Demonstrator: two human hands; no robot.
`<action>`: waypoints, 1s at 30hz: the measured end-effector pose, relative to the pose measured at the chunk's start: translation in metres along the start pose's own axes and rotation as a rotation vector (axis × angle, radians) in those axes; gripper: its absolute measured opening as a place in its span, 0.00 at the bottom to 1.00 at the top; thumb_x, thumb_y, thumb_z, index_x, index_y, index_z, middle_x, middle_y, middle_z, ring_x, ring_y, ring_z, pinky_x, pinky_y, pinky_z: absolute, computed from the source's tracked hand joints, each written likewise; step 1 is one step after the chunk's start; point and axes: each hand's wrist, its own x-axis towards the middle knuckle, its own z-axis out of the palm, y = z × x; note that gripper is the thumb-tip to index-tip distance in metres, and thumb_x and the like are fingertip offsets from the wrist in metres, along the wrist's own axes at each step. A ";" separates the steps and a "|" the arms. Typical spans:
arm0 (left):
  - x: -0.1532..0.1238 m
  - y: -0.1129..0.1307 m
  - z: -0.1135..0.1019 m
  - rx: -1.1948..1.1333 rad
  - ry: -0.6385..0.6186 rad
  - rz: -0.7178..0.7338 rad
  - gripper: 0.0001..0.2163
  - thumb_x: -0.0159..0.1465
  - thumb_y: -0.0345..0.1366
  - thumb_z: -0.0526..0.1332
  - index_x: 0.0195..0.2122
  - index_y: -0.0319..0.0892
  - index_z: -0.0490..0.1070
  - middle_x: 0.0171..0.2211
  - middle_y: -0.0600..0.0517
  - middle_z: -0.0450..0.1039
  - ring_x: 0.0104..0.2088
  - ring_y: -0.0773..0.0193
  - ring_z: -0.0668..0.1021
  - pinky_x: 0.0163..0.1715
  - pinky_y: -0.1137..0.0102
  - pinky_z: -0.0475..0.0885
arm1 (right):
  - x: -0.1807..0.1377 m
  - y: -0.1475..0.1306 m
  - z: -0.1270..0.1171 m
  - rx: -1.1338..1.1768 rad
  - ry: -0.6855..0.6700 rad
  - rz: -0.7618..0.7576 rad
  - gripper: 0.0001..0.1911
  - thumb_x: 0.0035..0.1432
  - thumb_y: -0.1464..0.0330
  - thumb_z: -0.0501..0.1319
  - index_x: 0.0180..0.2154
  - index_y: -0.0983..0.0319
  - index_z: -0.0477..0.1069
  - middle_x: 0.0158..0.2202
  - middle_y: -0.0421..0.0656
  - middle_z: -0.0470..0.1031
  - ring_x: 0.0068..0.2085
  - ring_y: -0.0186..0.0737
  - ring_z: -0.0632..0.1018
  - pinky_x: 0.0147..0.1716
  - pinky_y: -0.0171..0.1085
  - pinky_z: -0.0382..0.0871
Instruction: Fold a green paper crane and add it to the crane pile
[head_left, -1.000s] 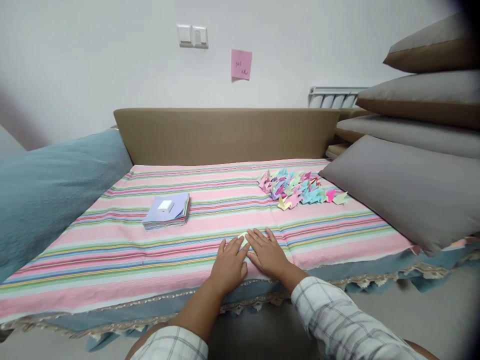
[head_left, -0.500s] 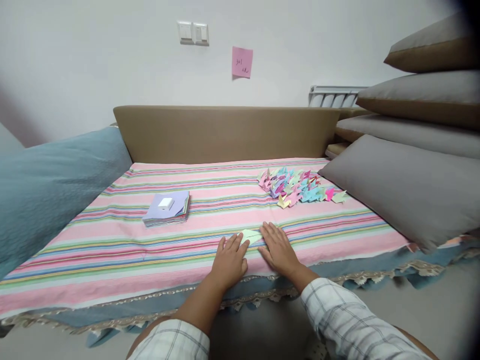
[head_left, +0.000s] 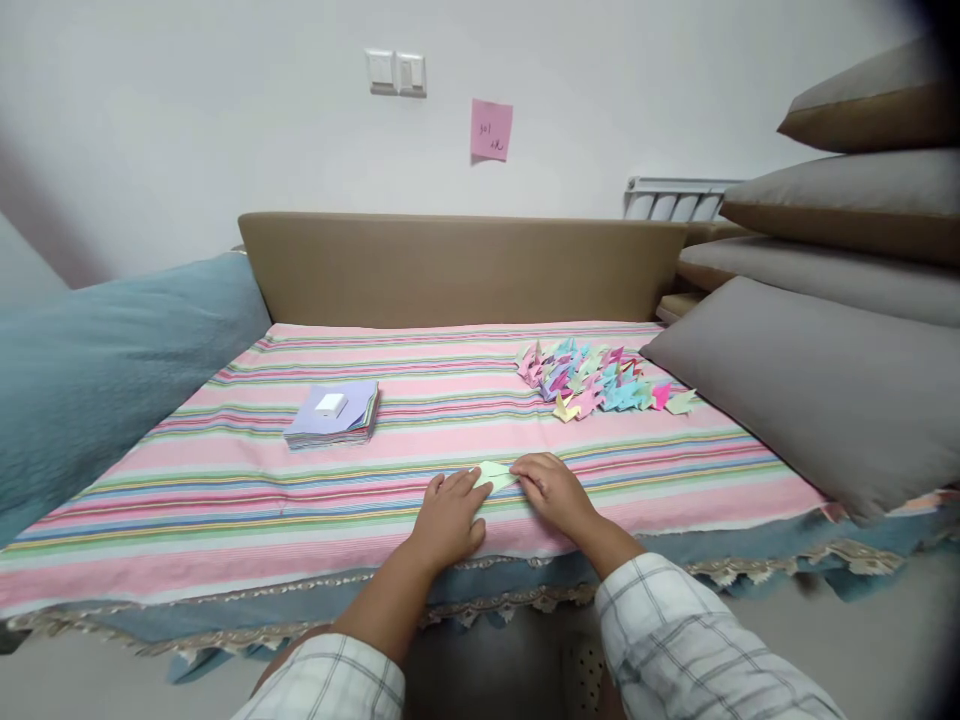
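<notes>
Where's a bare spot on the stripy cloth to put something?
The striped cloth is bare between the paper stack and the folded papers, and in front of the stack, left of the left hand. It's crowded on the right, where folded papers bunch near the grey cushion, and at the front, where left hand and right hand touch the green paper.

Pale green folded paper (head_left: 495,475), lying flat

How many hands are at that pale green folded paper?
2. The left hand has its fingertips on the left end of the pale green paper; the right hand has its fingers at the right tip. No other hand shows.
</notes>
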 end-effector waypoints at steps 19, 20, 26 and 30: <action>0.002 -0.001 0.004 -0.022 0.036 0.010 0.25 0.56 0.32 0.57 0.56 0.50 0.62 0.62 0.48 0.57 0.60 0.52 0.61 0.57 0.50 0.53 | 0.001 0.038 0.006 0.108 -0.143 0.284 0.09 0.56 0.68 0.55 0.30 0.59 0.74 0.42 0.45 0.69 0.48 0.44 0.69 0.48 0.44 0.64; 0.002 -0.001 0.005 -0.021 0.035 0.008 0.25 0.56 0.32 0.57 0.56 0.50 0.62 0.62 0.48 0.57 0.60 0.52 0.61 0.58 0.50 0.52 | 0.002 0.038 0.005 0.098 -0.154 0.284 0.09 0.56 0.68 0.55 0.29 0.59 0.73 0.41 0.45 0.69 0.47 0.44 0.69 0.48 0.44 0.64; 0.002 -0.001 0.005 -0.012 0.017 0.000 0.25 0.56 0.32 0.56 0.57 0.50 0.61 0.62 0.49 0.55 0.61 0.52 0.60 0.58 0.49 0.51 | 0.013 0.034 0.005 0.066 -0.171 0.343 0.09 0.52 0.71 0.56 0.24 0.60 0.72 0.36 0.44 0.70 0.39 0.41 0.71 0.41 0.39 0.66; 0.001 -0.001 0.006 -0.009 0.024 0.002 0.25 0.56 0.31 0.56 0.57 0.50 0.61 0.62 0.49 0.55 0.60 0.53 0.60 0.58 0.49 0.51 | 0.017 0.035 0.010 0.033 -0.162 0.390 0.04 0.46 0.73 0.58 0.23 0.60 0.70 0.33 0.43 0.70 0.37 0.40 0.71 0.40 0.38 0.65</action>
